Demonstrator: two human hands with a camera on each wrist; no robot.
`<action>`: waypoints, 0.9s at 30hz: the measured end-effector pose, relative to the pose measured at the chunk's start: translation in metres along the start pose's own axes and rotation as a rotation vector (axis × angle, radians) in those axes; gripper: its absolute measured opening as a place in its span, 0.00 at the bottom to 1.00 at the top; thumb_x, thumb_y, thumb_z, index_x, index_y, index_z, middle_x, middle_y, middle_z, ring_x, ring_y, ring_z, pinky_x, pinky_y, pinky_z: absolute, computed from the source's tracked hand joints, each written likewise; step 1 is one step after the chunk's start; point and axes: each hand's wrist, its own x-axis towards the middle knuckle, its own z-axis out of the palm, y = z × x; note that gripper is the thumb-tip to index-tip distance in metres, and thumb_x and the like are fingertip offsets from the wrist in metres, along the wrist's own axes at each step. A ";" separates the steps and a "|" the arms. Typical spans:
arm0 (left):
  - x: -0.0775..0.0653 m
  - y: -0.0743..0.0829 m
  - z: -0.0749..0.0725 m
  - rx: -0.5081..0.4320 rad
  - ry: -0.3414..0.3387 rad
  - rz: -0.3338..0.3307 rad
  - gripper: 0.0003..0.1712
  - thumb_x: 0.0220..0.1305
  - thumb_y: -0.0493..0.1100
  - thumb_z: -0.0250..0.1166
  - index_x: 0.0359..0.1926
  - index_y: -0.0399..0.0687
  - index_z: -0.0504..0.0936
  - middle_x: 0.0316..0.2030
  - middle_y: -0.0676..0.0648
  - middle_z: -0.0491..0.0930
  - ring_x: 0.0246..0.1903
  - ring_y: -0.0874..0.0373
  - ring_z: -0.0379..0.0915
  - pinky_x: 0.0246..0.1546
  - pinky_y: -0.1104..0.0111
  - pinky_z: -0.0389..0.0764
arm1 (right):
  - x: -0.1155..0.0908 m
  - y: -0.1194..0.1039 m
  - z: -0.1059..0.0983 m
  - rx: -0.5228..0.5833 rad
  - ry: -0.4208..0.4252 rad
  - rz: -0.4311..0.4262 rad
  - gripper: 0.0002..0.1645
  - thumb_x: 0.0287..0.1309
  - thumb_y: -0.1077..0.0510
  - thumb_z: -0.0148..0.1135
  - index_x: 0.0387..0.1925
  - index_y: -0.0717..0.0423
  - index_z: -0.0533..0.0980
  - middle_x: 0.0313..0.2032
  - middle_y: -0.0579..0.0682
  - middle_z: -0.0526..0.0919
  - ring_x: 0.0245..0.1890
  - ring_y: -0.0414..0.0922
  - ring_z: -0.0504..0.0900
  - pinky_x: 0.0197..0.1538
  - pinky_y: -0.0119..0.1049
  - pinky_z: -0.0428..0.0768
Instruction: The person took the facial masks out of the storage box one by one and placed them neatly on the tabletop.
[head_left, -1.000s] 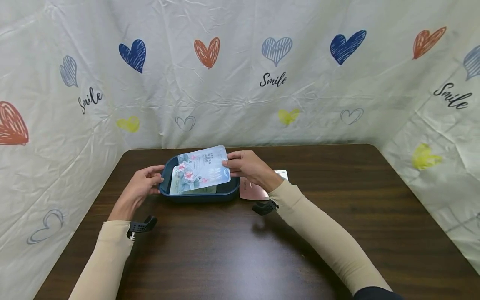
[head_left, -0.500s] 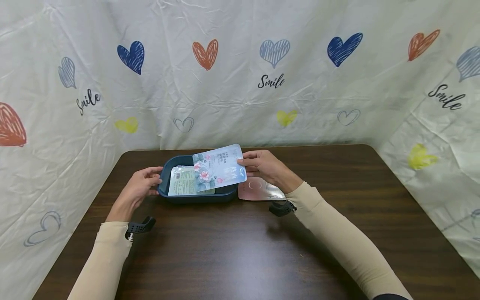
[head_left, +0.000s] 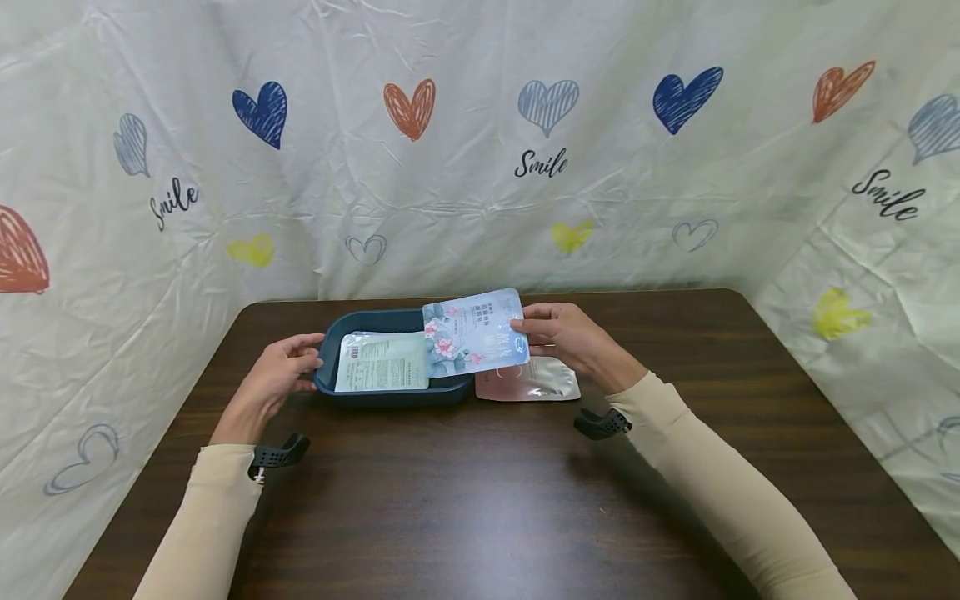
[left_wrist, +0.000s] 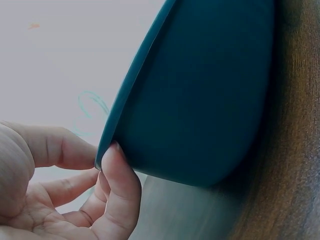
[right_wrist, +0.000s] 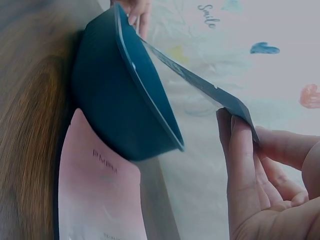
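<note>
From where I stand, the left hand [head_left: 276, 377], left of centre in the head view, pinches the rim of a dark blue basin [head_left: 393, 399] between thumb and fingers. Near the middle of that view, the right hand [head_left: 576, 340] has thumb and fingers clamped on the right edge of a pale blue floral packet [head_left: 474, 332], held up across the basin's right end. A pale green packet [head_left: 382, 362] lies inside; a pink packet [head_left: 536, 385] lies just right of the basin on the brown table [head_left: 480, 500].
</note>
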 end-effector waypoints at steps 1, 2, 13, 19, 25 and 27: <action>0.000 0.000 0.000 0.000 0.000 0.000 0.32 0.75 0.36 0.54 0.77 0.42 0.61 0.54 0.36 0.69 0.46 0.47 0.74 0.40 0.69 0.85 | -0.002 0.000 -0.002 0.000 0.005 -0.002 0.23 0.67 0.61 0.64 0.60 0.66 0.73 0.40 0.50 0.88 0.37 0.45 0.88 0.43 0.37 0.86; 0.000 0.000 0.000 -0.001 0.000 -0.001 0.32 0.75 0.36 0.54 0.77 0.42 0.61 0.54 0.36 0.69 0.46 0.47 0.74 0.40 0.69 0.85 | -0.003 0.001 -0.005 -0.001 0.010 -0.002 0.23 0.67 0.61 0.64 0.60 0.66 0.73 0.40 0.50 0.88 0.37 0.45 0.88 0.43 0.37 0.86; 0.000 0.000 -0.001 -0.004 0.000 -0.004 0.32 0.75 0.36 0.55 0.77 0.42 0.61 0.52 0.39 0.68 0.44 0.50 0.74 0.40 0.69 0.85 | -0.019 0.007 -0.033 0.045 0.023 -0.015 0.23 0.69 0.62 0.62 0.62 0.67 0.70 0.40 0.48 0.88 0.39 0.44 0.89 0.45 0.36 0.86; 0.001 -0.001 -0.002 -0.004 0.000 -0.003 0.32 0.74 0.36 0.55 0.77 0.42 0.61 0.52 0.38 0.68 0.44 0.49 0.73 0.40 0.69 0.84 | -0.027 0.010 -0.049 0.072 0.029 -0.010 0.22 0.69 0.62 0.62 0.60 0.66 0.70 0.39 0.48 0.88 0.39 0.43 0.89 0.45 0.36 0.86; 0.001 -0.001 -0.002 -0.011 -0.009 0.000 0.32 0.74 0.36 0.55 0.77 0.42 0.61 0.53 0.38 0.69 0.44 0.50 0.73 0.40 0.69 0.84 | -0.037 0.009 -0.067 0.071 0.036 -0.014 0.23 0.69 0.62 0.61 0.61 0.66 0.68 0.41 0.48 0.88 0.40 0.43 0.89 0.45 0.37 0.86; 0.000 -0.001 -0.002 -0.012 -0.012 0.001 0.33 0.74 0.36 0.55 0.77 0.42 0.61 0.52 0.38 0.69 0.44 0.50 0.73 0.40 0.69 0.84 | -0.040 0.008 -0.073 0.063 0.042 -0.016 0.25 0.69 0.62 0.62 0.62 0.67 0.67 0.41 0.48 0.88 0.40 0.43 0.89 0.46 0.37 0.86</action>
